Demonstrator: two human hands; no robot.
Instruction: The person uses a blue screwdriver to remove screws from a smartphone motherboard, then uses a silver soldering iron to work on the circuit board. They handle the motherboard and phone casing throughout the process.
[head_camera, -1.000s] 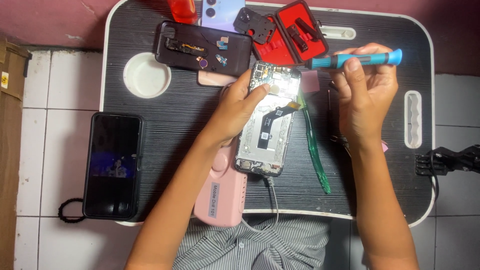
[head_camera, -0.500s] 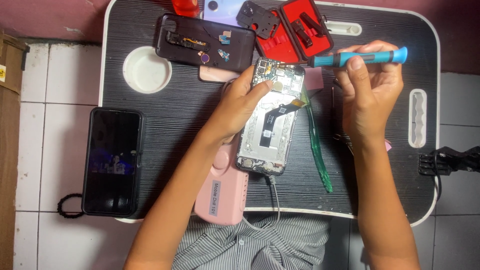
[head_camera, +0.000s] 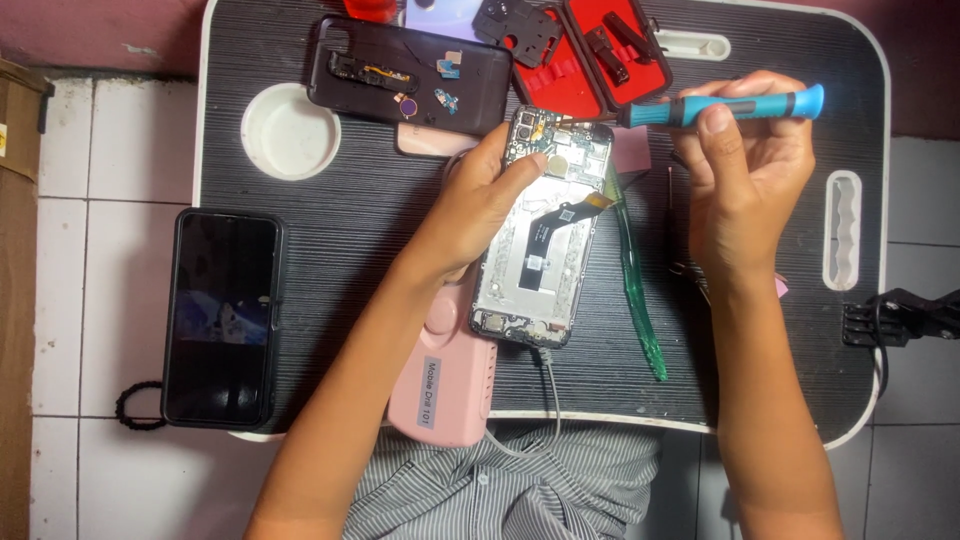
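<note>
An opened phone (head_camera: 545, 235) lies back-up on the black tray table (head_camera: 350, 230), its board and a flex cable exposed. My left hand (head_camera: 480, 200) grips its left edge near the top. My right hand (head_camera: 745, 165) holds a blue-handled screwdriver (head_camera: 720, 108) level, with the thin tip reaching the phone's upper right corner. A cable runs out of the phone's bottom end.
A dark back cover (head_camera: 410, 75) with small parts lies at the far side, beside an open red tool case (head_camera: 590, 50). A green pry tool (head_camera: 635, 280), a pink device (head_camera: 445, 375), a white round recess (head_camera: 290, 130) and a second phone (head_camera: 222, 315) are nearby.
The view shifted slightly. My right hand and the screwdriver drifted a little; the tip now sits at the phone's top corner. My left hand keeps its hold.
</note>
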